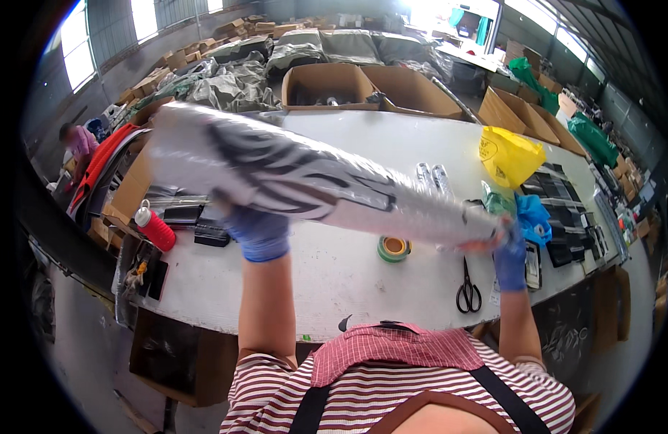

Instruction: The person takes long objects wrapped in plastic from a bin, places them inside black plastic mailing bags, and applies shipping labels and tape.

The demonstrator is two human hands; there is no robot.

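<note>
A long roll wrapped in clear, shiny plastic, white with black printed shapes, is held up slantwise above the table, its wider end at the upper left. My left hand, in a blue glove, grips it from below, with the fingers partly hidden behind it. At the narrow end, my gloved right hand holds the tip, somewhat blurred. Beneath the roll a green and brown roll of tape lies on the white table. Black-handled scissors lie near my right hand.
Right of the roll sit a yellow plastic bag, a blue bag and black flat packages. A red bottle stands at the left edge. Open cardboard boxes line the far side. Another person is at far left.
</note>
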